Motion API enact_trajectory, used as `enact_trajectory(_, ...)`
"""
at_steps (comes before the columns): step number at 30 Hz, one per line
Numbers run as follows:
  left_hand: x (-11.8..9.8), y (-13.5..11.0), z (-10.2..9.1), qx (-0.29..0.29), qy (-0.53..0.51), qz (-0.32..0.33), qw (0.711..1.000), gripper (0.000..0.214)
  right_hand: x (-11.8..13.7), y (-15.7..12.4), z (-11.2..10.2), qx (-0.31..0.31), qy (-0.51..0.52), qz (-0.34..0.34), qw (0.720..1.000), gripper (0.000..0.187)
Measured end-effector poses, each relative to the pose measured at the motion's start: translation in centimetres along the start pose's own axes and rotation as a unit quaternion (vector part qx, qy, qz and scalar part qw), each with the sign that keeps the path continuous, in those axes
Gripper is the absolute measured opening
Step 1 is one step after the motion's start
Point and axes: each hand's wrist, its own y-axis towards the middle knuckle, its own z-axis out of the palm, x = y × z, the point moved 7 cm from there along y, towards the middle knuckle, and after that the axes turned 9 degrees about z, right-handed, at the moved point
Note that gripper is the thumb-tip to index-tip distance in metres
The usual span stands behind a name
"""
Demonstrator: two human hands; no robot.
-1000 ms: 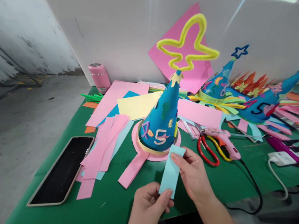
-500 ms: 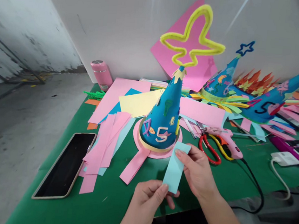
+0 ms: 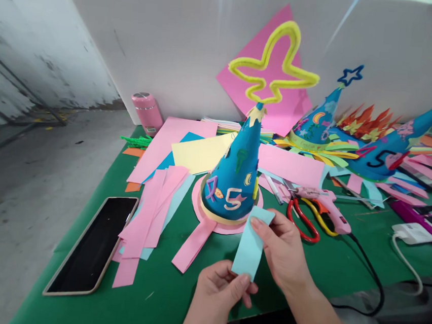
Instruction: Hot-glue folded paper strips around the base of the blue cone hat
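Soft, even light falls on the held strip (image 3: 248, 247) and table (image 3: 157, 299); pale glare streaks the panel (image 3: 174, 41). The right edge blurs, and black vignetting swallows the upper right corner.

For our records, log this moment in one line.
left hand: light-blue strip, lower end | right hand: same strip, upper end | near: cone hat
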Motion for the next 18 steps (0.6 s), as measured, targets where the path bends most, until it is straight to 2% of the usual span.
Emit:
enact_trajectory(5, 0.1, 0.2, 0.3, -0.011, -0.003, 0.015, 1.0, 0.03, -0.2, 0.2, -0.4, -0.009, 0.013, -0.01, 1.0, 0.014)
enact_trajectory(12, 0.5, 0.2, -0.2, -0.037, 0.027, 0.042, 0.998, 0.038, -0.6, 0.2, -0.7, -0.022, 0.004, -0.014, 1.0, 0.016)
enact_trajectory(18, 1.3, 0.2, -0.2, -0.01, 0.009, 0.041, 0.999, 0.041, -0.5, -0.2, -0.5, -0.035, 0.0, -0.015, 0.999, 0.017)
